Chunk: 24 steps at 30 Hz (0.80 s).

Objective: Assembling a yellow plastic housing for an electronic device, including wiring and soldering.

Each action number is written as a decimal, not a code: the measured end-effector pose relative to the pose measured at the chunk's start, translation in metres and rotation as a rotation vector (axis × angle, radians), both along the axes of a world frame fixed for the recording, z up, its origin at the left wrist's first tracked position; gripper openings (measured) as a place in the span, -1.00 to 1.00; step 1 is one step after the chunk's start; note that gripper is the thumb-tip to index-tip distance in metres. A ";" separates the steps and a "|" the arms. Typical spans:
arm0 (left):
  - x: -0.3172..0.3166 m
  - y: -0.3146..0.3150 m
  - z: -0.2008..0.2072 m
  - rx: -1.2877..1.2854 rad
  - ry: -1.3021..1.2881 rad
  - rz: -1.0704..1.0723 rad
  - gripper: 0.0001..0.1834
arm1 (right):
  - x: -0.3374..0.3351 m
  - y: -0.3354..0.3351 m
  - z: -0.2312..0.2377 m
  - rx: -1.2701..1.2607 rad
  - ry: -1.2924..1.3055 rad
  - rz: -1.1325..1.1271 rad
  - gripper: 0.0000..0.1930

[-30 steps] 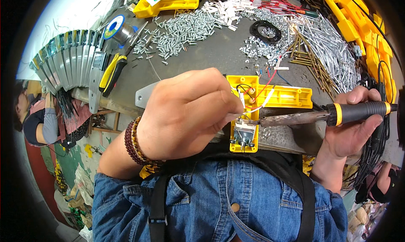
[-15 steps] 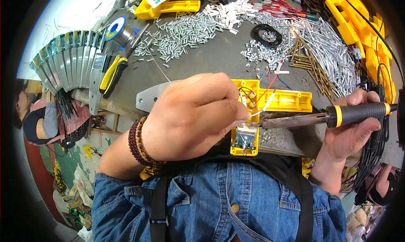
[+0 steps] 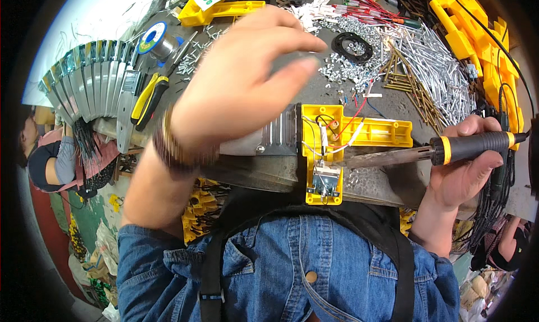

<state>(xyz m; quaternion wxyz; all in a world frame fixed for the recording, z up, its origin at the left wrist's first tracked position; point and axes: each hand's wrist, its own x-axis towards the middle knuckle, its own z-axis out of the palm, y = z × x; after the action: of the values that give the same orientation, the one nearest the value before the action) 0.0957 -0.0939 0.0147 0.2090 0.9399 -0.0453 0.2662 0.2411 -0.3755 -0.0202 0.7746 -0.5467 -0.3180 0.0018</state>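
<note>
my right hand (image 3: pixel 466 176) grips the black-and-yellow soldering iron (image 3: pixel 426 152), tip at the yellow plastic housing (image 3: pixel 337 148); my left hand (image 3: pixel 247 81) hovers open and empty at ten o'clock.

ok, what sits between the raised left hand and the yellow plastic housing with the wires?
Head view: only a ribbed grey metal plate on the bench lies between the left hand and the yellow plastic housing.

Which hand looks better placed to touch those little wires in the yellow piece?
The right hand, probably: it grips the soldering iron, whose tip lies by the wires in the yellow housing. The left hand is raised above the bench, empty.
</note>
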 end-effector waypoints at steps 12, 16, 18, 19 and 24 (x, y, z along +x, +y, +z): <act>0.043 -0.038 -0.023 -0.610 0.492 -0.172 -0.69 | -0.001 0.006 0.001 0.033 -0.012 0.000 -0.32; 0.042 -0.035 -0.007 -0.932 0.731 -0.316 -0.66 | 0.001 0.005 -0.001 0.040 -0.034 -0.002 -0.35; 0.041 -0.034 0.001 -0.836 0.744 -0.311 -0.66 | 0.003 0.004 -0.003 0.046 -0.064 -0.028 -0.37; 0.041 -0.032 0.003 -0.732 0.761 -0.320 -0.66 | 0.004 0.003 -0.003 0.043 -0.066 -0.009 -0.37; 0.024 -0.022 0.019 -0.529 0.555 -0.334 -0.75 | 0.008 -0.006 -0.004 0.060 -0.065 0.016 -0.41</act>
<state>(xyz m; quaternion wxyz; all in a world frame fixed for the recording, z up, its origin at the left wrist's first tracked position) 0.1192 -0.1164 0.0340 0.4879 0.8696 -0.0691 -0.0324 0.2493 -0.3815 -0.0247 0.7799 -0.5204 -0.3472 -0.0194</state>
